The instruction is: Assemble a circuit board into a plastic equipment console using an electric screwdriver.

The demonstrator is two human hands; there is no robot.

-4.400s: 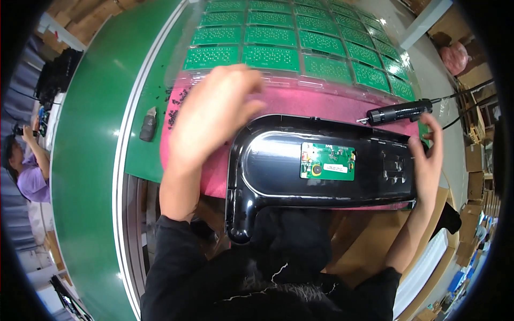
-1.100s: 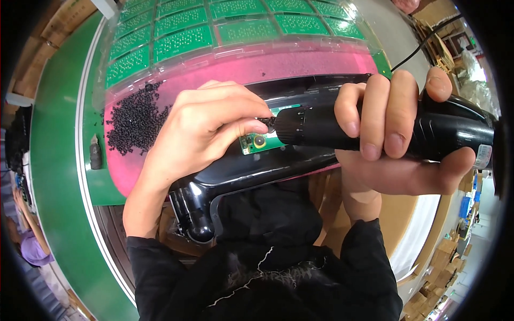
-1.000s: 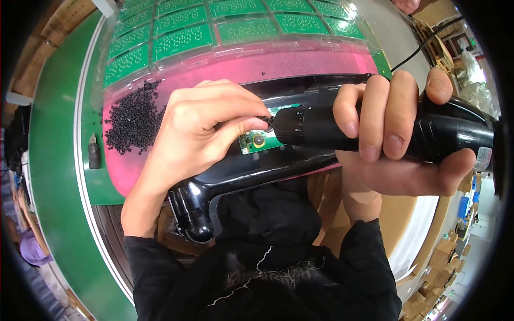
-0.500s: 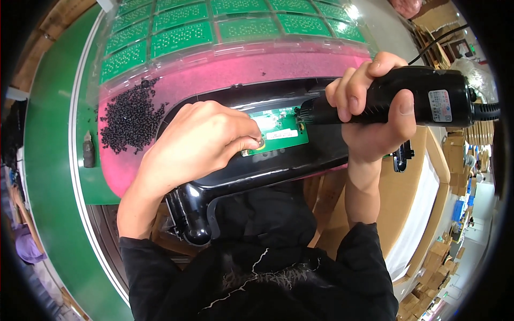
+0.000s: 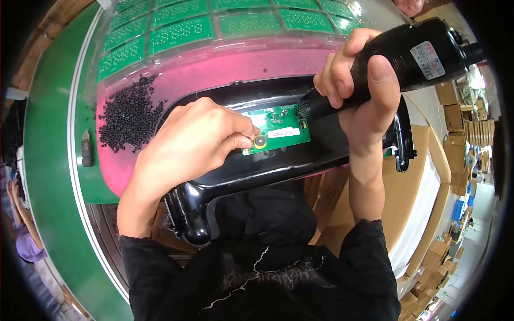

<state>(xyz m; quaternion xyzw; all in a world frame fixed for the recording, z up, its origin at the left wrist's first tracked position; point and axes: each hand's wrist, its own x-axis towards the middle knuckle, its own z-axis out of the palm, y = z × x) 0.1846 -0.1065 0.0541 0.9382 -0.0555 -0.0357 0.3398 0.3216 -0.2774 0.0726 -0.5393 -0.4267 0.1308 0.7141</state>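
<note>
A black plastic housing (image 5: pixel 321 147) with curved ends lies in front of me, partly over a pink mat (image 5: pixel 209 67). A green circuit board (image 5: pixel 286 120) rests on it, carrying a white label and a round part with a yellow rim. My left hand (image 5: pixel 195 139) is pinched at the board's left edge, next to that round part; whatever is between the fingertips is hidden. Wrapped round a black corded electric screwdriver (image 5: pixel 409 56), my right hand (image 5: pixel 358 101) holds it tilted, its tip end at the board's right edge. The bit itself cannot be made out.
A heap of small black screws (image 5: pixel 128 115) lies on the mat's left. Behind is a clear tray (image 5: pixel 182 35) of green circuit boards. A small dark pointed tool (image 5: pixel 87 150) lies on the green table (image 5: pixel 51 176). A cardboard box (image 5: pixel 369 214) stands at right; another person's purple sleeve (image 5: pixel 29 246) shows far left.
The screwdriver's rear end has swung up and its body has moved left with my right hand. My left hand has shifted slightly, showing more of the round part.
</note>
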